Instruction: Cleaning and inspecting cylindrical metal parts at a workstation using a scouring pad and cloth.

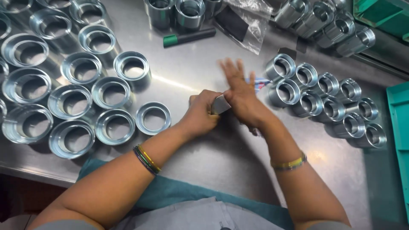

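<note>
Steel tabletop [204,153] lies bare around both hands; left hand [202,114] grips a small metal piece [220,104], its axis unclear, right hand [240,91] open-fingered over it.

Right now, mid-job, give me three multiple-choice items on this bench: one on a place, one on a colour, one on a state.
1. Where do the wide rings stand? A left B right C on the lap
2. The marker cap is: A red B green C yellow
3. The left hand is: A flat, empty B closed on a small metal piece C off the table

A: they fill the steel table left side.
B: green end.
B: fingers wrap it; the right hand is spread, blurred.
</note>
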